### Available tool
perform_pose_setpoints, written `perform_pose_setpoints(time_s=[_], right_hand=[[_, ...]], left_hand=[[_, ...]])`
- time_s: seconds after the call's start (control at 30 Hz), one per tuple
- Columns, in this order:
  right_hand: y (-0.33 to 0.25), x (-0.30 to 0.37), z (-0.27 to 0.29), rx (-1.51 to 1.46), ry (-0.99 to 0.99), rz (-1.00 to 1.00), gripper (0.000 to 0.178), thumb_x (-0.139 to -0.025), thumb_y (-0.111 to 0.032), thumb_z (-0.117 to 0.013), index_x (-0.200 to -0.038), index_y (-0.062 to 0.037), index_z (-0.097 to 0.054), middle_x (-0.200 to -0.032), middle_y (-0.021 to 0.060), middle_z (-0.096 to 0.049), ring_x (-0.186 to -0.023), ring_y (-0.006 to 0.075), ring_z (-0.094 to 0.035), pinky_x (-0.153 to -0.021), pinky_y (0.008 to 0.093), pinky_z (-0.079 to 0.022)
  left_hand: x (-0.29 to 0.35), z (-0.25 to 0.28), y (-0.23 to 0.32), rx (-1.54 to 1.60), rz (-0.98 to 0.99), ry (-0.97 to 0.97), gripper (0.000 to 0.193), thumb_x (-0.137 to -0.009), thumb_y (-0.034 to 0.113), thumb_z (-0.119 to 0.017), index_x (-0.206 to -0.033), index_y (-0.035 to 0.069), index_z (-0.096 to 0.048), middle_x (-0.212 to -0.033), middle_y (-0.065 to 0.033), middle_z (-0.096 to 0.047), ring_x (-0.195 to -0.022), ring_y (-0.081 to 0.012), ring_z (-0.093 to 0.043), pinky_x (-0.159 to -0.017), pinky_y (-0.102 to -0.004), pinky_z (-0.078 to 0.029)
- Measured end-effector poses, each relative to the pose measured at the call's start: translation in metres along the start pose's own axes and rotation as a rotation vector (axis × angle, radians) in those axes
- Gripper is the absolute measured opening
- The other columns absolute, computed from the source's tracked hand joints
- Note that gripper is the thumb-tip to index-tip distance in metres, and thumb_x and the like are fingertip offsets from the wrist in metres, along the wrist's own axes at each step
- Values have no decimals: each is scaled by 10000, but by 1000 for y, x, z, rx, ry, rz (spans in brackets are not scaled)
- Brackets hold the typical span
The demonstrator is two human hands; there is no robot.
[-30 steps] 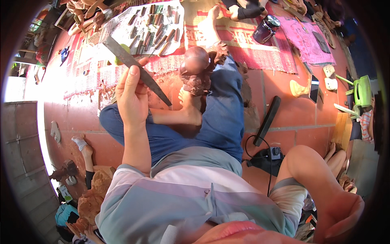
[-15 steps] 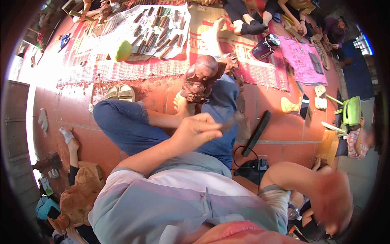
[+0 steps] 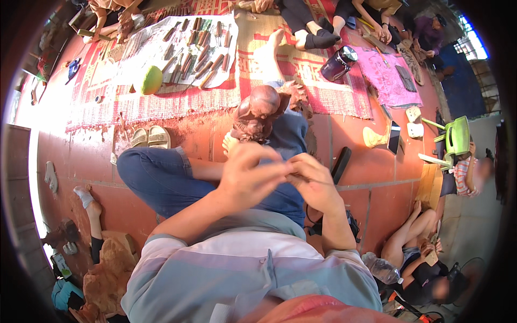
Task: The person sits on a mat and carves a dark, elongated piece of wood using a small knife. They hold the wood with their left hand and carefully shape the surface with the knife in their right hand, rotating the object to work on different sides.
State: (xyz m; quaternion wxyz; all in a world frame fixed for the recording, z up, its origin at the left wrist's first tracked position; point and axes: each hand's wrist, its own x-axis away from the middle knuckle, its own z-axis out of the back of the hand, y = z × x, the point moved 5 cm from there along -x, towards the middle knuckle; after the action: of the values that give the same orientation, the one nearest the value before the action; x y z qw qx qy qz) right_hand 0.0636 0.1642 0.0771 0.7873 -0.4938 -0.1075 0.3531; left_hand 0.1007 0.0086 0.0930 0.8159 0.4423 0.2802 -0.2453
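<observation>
An open-air woodcarving workshop set up on a tiled floor.

Many carving tools (image 3: 194, 51) lie in rows on a white cloth spread over red patterned mats (image 3: 161, 102) on the red floor tiles (image 3: 388, 188). A brown carved wooden figure (image 3: 257, 113) rests between the seated person's feet, and a rough block of wood (image 3: 107, 274) lies at the lower left. Other people (image 3: 323, 21) sit on the ground around the mats, with sandals (image 3: 148, 137) left nearby.
</observation>
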Motion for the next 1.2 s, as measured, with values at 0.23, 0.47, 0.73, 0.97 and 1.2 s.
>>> perform_pose_setpoints(time_s=[0.23,0.47,0.73,0.97,1.2], right_hand=[[-2,-3,52,-508,355,110,372,-947,-259,-416,-988,92,-530,-1097,278,-520,-925,337,-613,-772,403,-543],[-18,-28,105,-485,545,96,146,-888,-68,-521,-977,22,-447,-947,216,-570,-809,267,-638,-685,362,-567],[-41,-130,88,-64,162,-187,141,-821,-42,-598,-925,-18,-507,-872,90,-583,-732,168,-629,-648,287,-546],[-43,-157,49,680,-57,-114,123,-798,-117,-593,-815,-25,-513,-711,103,-558,-650,174,-582,-608,308,-463],[-40,-172,68,556,-69,-453,87,-755,-84,-555,-799,-29,-505,-655,30,-484,-632,123,-486,-601,273,-409]], left_hand=[[-22,5,-79,107,292,241,746,-665,126,-734,-1297,-9,-361,-1268,-203,-414,-1157,-327,-429,-959,-412,-348],[-44,-13,-97,186,320,128,660,-660,88,-718,-1251,28,-432,-1184,-141,-508,-1109,-254,-497,-947,-345,-382],[-14,-21,-133,202,376,121,558,-627,128,-710,-1146,45,-521,-1109,-141,-556,-1048,-304,-522,-918,-376,-400],[-13,-22,-136,186,354,124,558,-620,108,-705,-1144,49,-523,-1118,-136,-553,-1056,-300,-518,-918,-376,-404],[-10,-20,-137,192,329,160,576,-608,108,-722,-1146,53,-523,-1134,-129,-548,-1061,-293,-521,-917,-377,-406]])
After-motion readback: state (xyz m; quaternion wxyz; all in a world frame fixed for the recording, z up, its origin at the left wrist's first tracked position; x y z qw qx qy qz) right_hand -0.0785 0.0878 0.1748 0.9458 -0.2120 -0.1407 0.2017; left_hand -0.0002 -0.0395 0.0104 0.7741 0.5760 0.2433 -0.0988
